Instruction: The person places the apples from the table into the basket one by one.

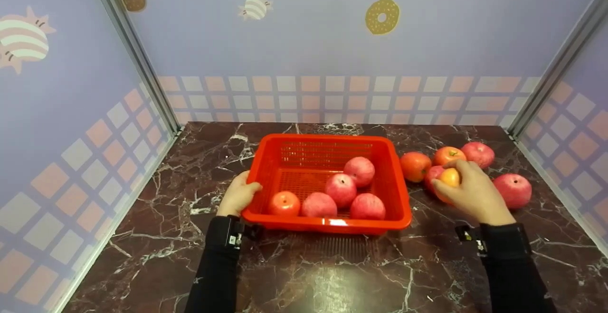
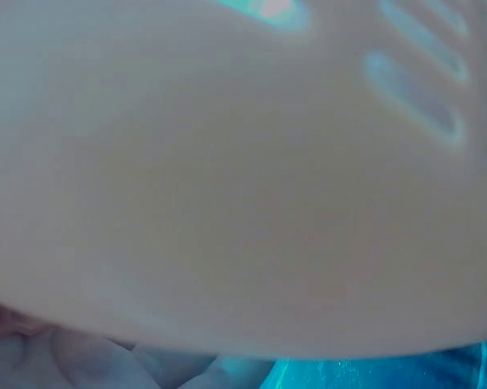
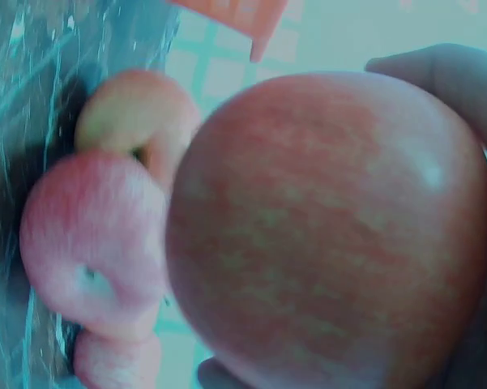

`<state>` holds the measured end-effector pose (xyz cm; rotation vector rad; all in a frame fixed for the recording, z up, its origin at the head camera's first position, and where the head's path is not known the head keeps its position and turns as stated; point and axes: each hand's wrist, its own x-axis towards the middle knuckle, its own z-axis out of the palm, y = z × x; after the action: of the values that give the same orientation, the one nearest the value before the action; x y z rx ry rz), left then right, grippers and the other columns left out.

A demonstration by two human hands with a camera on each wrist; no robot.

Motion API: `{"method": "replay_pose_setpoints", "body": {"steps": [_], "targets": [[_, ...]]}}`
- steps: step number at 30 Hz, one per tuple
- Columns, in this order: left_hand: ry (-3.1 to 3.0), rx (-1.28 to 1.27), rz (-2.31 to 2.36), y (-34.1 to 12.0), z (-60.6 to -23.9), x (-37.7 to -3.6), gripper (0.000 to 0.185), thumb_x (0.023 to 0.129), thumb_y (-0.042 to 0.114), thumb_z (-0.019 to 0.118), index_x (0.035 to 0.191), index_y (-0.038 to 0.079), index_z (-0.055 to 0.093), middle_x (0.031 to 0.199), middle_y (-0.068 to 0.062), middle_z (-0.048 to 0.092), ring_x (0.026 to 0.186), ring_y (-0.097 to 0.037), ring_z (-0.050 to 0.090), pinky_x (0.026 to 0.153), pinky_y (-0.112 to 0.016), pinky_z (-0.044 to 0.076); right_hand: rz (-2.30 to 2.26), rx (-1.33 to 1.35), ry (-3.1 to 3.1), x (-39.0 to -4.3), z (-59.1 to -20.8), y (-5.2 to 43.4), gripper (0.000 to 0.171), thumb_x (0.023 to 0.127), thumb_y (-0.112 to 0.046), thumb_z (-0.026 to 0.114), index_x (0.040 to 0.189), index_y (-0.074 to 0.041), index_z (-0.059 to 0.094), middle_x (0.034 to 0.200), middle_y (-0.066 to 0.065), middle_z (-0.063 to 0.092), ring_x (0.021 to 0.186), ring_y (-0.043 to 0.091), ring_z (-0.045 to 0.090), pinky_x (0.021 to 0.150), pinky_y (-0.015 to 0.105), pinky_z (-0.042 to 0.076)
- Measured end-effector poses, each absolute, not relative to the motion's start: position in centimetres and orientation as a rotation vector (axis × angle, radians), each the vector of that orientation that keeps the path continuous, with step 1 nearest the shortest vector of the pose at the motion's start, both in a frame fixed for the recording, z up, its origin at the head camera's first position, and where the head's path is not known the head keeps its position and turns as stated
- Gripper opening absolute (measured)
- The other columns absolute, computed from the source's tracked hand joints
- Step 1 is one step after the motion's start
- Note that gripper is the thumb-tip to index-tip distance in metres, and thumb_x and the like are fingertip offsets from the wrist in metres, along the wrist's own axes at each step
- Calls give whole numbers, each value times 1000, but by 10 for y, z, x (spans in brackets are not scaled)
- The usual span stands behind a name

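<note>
Up in the head view, the right hand (image 1: 472,192) curls its fingers around an apple (image 1: 449,178) on the table (image 1: 332,275), just to the right of the red basket (image 1: 399,194). More apples lie near it, like a big pink one (image 1: 513,190) and an orange-red one (image 1: 414,166). Five apples already sit inside the basket. The left hand (image 1: 239,196) rests on the basket's left rim with its thumb hooked over the edge, holding it steady.

Next, the left wrist view is almost all blurry basket wall (image 2: 243,178), very close. A bit of finger shows at the bottom, pressed under it.

Last, the right wrist view shows the apple (image 3: 332,235) big and round, with fingers (image 3: 446,77) wrapped around its sides. Two other apples lie behind it on the table.

I think the apple is hard, smooth and a little heavy. It looks shiny, so it could slip. Holding it around the fat middle with fingers on both sides seems best. The basket looks light and stiff, so it may slide if not held.
</note>
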<state>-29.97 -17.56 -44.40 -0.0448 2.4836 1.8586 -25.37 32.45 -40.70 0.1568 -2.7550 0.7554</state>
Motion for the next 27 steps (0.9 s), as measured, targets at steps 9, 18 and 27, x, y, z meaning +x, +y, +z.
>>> {"method": "replay_pose_setpoints", "body": {"steps": [9, 18, 27], "targets": [[2463, -88, 1873, -175, -445, -299, 46, 87, -1, 51, 132, -9, 53, 122, -28, 63, 96, -27, 65, 80, -33, 54, 816, 295, -2488, -257, -416, 290, 41, 89, -21, 76, 121, 0, 63, 117, 23, 60, 97, 37, 58, 80, 50, 46], [2499, -93, 1829, -177, -444, -299, 44, 87, -1, 52, 130, -8, 55, 119, -25, 64, 96, -25, 64, 80, -31, 53, 815, 371, -2359, -259, -424, 270, 42, 82, -14, 80, 119, -1, 64, 107, 19, 61, 92, 32, 56, 78, 47, 46], [2492, -98, 1820, -175, -444, -300, 44, 88, 0, 52, 131, -8, 54, 122, -28, 63, 99, -28, 65, 81, -33, 53, 849, 467, -2309, -260, -423, 251, 47, 81, -14, 84, 123, -4, 64, 122, 17, 62, 110, 30, 57, 90, 39, 46]]}}
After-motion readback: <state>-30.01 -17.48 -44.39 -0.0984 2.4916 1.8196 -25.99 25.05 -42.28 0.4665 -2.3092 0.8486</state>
